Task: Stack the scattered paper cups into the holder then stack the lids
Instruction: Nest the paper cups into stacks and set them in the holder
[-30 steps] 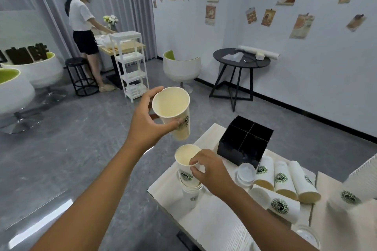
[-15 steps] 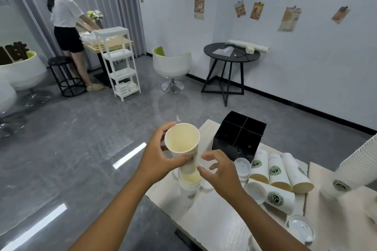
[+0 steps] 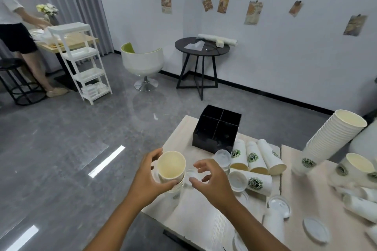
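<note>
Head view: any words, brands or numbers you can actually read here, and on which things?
None can be read for certain.
Round green logos on the white paper cups lying on their sides: ring of lettering, too blurred to read.
Green logo on the tall leaning stack of white paper cups: blurred.
Paper posters on the white wall: pictures and print too small to read.
Black four-compartment holder: no text seen.

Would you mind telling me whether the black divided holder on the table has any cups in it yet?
Empty, as far as visible: the black holder shows four dark compartments with no cup rims rising from them.
</note>
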`<action>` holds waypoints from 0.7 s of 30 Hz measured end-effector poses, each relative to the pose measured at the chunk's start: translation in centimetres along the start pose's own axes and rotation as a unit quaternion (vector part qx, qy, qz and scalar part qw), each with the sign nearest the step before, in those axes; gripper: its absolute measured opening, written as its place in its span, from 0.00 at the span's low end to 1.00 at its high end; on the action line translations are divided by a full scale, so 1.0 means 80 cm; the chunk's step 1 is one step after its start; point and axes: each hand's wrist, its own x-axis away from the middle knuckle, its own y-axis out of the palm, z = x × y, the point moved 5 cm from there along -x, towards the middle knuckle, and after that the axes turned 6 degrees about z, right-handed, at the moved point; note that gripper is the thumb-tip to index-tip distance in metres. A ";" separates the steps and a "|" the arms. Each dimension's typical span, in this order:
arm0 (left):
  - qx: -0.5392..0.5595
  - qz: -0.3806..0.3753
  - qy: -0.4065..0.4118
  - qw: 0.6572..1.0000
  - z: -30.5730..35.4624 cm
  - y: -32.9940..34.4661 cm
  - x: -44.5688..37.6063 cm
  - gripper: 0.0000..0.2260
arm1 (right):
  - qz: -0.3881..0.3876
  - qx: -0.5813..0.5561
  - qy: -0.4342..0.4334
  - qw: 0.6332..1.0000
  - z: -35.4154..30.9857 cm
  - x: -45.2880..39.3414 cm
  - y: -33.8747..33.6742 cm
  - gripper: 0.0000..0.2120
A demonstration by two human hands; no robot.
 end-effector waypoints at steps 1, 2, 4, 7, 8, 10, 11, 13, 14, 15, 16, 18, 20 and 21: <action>-0.001 -0.002 0.002 1.000 0.000 0.000 -0.001 0.47 | 0.005 -0.001 0.012 1.000 0.006 0.003 -0.003 0.18; -0.003 -0.003 0.008 1.000 0.001 -0.001 -0.003 0.47 | 0.010 -0.002 0.024 1.000 0.011 0.005 -0.006 0.17; -0.008 -0.003 0.027 1.000 0.009 -0.004 -0.011 0.45 | 0.022 -0.009 0.050 0.998 0.023 0.009 -0.014 0.17; -0.004 0.001 0.060 0.998 0.033 -0.005 -0.024 0.41 | 0.049 -0.015 0.087 0.995 0.039 0.013 -0.033 0.17; 0.000 0.001 0.072 0.997 0.043 -0.002 -0.029 0.40 | 0.063 -0.019 0.098 0.993 0.044 0.014 -0.042 0.17; 0.011 -0.005 0.100 0.995 0.064 0.006 -0.037 0.37 | 0.091 -0.030 0.119 0.988 0.055 0.017 -0.060 0.17; 0.017 -0.013 0.114 0.993 0.075 0.013 -0.040 0.36 | 0.106 -0.035 0.129 0.985 0.061 0.019 -0.070 0.17; 0.031 -0.034 0.143 0.989 0.098 0.028 -0.046 0.35 | 0.142 -0.048 0.149 0.977 0.069 0.025 -0.091 0.17; 0.039 -0.047 0.156 0.986 0.110 0.037 -0.048 0.34 | 0.163 -0.056 0.157 0.972 0.072 0.029 -0.103 0.17; 0.048 -0.061 0.167 0.983 0.122 0.047 -0.050 0.33 | 0.184 -0.063 0.163 0.967 0.074 0.034 -0.116 0.17; 0.057 -0.074 0.177 0.980 0.133 0.058 -0.051 0.32 | 0.204 -0.070 0.169 0.962 0.076 0.040 -0.129 0.18; 0.077 -0.095 0.194 0.973 0.151 0.083 -0.053 0.31 | 0.243 -0.077 0.182 0.950 0.079 0.054 -0.155 0.18; 0.093 -0.119 0.204 0.967 0.166 0.114 -0.053 0.31 | 0.280 -0.077 0.191 0.938 0.083 0.072 -0.182 0.19; 0.102 -0.136 0.207 0.963 0.172 0.132 -0.051 0.31 | 0.296 -0.074 0.196 0.932 0.085 0.082 -0.196 0.19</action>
